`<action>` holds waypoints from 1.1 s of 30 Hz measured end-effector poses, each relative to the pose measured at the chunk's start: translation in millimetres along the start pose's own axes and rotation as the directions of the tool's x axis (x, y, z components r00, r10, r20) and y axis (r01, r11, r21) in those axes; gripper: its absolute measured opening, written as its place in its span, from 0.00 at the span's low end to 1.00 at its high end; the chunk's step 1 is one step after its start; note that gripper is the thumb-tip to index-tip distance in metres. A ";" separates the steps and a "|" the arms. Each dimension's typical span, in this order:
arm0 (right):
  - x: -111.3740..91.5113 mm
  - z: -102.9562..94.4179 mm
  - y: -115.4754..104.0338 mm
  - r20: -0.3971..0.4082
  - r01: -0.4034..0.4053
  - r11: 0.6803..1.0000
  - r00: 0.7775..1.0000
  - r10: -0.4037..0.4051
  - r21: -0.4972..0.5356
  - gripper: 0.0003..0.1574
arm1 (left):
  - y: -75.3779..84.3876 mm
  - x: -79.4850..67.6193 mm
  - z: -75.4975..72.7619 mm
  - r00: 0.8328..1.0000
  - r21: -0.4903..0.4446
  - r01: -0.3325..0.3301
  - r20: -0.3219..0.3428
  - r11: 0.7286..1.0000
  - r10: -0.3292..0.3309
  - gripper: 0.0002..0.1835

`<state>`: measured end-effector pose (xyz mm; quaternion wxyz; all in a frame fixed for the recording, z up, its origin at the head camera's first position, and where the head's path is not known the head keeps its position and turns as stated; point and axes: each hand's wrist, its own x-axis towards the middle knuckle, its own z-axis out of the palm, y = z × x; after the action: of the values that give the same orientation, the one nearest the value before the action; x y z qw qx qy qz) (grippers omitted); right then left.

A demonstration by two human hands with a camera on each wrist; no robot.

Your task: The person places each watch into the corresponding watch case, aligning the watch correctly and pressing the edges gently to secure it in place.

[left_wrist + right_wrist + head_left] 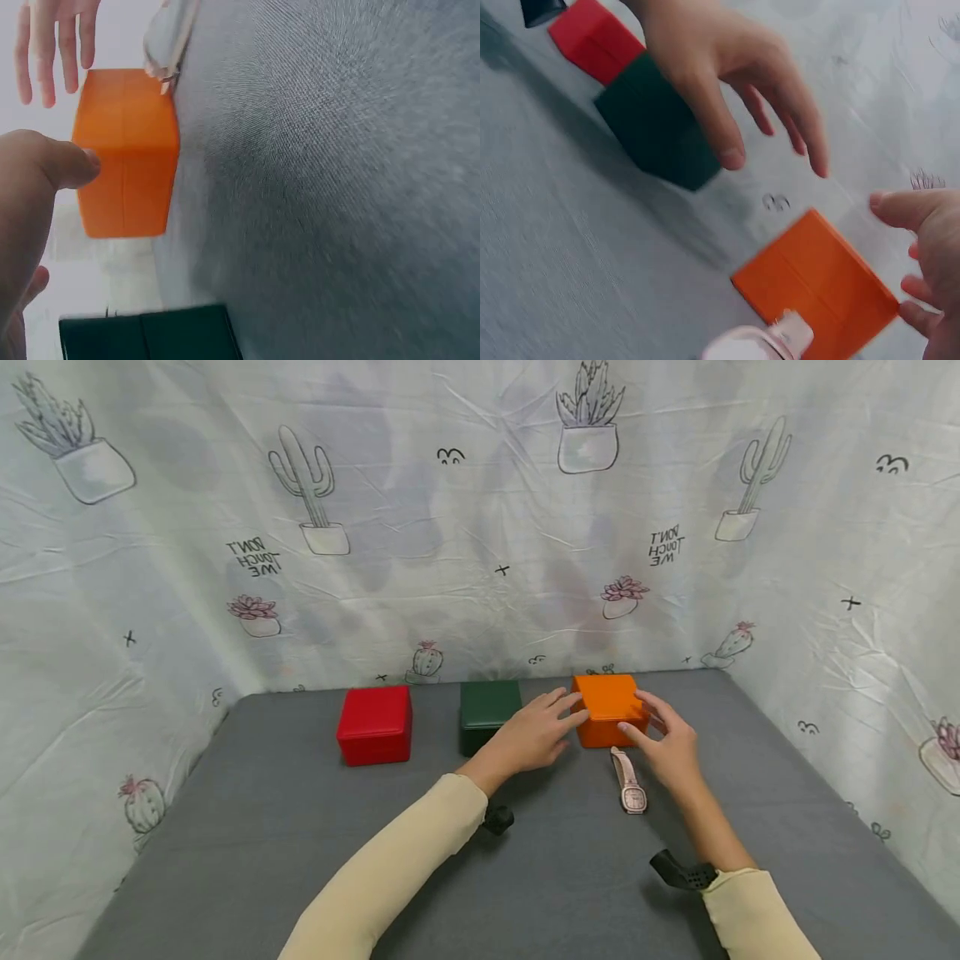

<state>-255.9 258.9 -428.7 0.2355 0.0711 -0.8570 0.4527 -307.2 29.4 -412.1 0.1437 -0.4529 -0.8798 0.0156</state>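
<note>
A closed orange box (609, 702) stands at the back right of the table, with a hand on either side of it. My left hand (536, 731) reaches from the left, fingers extended toward its left side and nothing in the grasp. On the other side my right hand (670, 745) has its thumb and fingers spread around the box's right front corner. In the right wrist view a gap shows between my left fingers and the orange box (817, 289). A pink wristwatch (630, 787) lies just in front of the box, its strap end close to the front face.
A dark green box (489, 703) stands left of the orange one, partly behind my left forearm. Farther left is a red box (375, 725). A cactus-print curtain (495, 527) rises behind the grey table (300, 827) and at both sides. Black wrist cameras sit on both wrists.
</note>
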 end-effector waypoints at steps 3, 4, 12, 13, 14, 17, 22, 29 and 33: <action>3.1 -3.2 9.6 0.067 -0.038 0.997 0.997 0.042 -0.060 0.39 | 6.4 9.5 2.7 0.999 0.009 -0.018 0.029 1.000 0.018 0.33; 4.4 -3.7 12.9 0.093 -0.050 0.996 0.994 0.057 -0.072 0.41 | 8.6 12.6 4.3 0.999 0.010 -0.018 0.042 1.000 0.017 0.33; 12.4 -3.5 37.5 0.262 -0.119 0.987 0.954 0.144 -0.109 0.52 | 25.7 38.6 20.6 0.995 -0.002 -0.015 0.098 1.000 0.015 0.35; 12.8 -3.4 39.6 0.272 -0.125 0.985 0.950 0.153 -0.118 0.53 | 27.3 41.3 21.6 0.995 -0.002 -0.012 0.101 1.000 0.012 0.35; 13.4 -3.1 41.4 0.278 -0.128 0.983 0.947 0.160 -0.129 0.53 | 28.7 44.0 22.4 0.995 0.000 -0.010 0.101 1.000 0.010 0.35; 15.3 -1.7 45.7 0.283 -0.131 0.982 0.945 0.165 -0.137 0.55 | 31.1 50.8 23.4 0.995 0.003 -0.005 0.098 1.000 0.004 0.33; 18.1 0.1 47.8 0.276 -0.134 0.979 0.945 0.173 -0.156 0.57 | 32.2 57.8 23.7 0.995 -0.049 0.014 0.098 0.999 -0.009 0.30; 17.3 2.2 47.9 0.234 -0.099 0.980 0.962 0.139 -0.172 0.55 | 32.0 60.2 19.5 0.993 -0.110 0.052 0.115 0.993 -0.039 0.31; 18.3 2.6 47.4 0.229 -0.068 0.980 0.967 0.111 -0.187 0.56 | 32.6 58.8 15.1 0.993 -0.098 0.060 0.105 0.993 -0.049 0.33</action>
<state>-288.8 285.9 -456.6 0.1153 0.0647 -0.9183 0.3730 -317.7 97.3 -417.6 0.0757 -0.4339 -0.8977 -0.0095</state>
